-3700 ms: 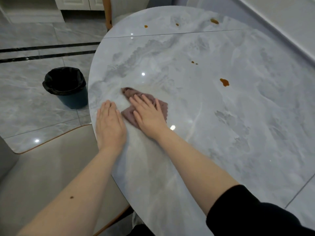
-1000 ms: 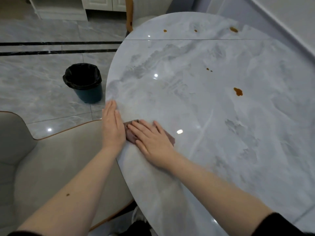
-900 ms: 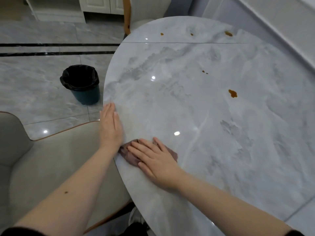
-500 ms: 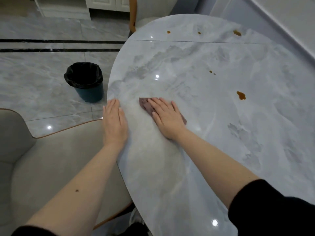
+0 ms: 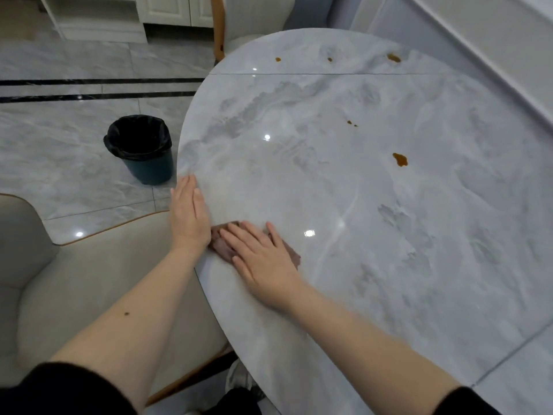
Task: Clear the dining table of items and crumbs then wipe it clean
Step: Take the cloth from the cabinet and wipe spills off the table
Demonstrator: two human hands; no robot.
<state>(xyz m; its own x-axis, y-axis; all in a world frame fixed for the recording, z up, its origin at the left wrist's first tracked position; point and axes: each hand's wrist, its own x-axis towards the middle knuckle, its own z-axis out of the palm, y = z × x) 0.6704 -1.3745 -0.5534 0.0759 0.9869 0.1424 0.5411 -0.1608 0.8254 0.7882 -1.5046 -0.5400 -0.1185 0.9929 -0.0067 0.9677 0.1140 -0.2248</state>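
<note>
Cloth under flat, open right hand, beside flat, empty left hand on table edge

the table is the landmark: on its near left edge lies the cloth under the right hand; the left hand rests flat just left of it; stains sit farther right and back; left of the table stands the bin, a chair nearer
</note>
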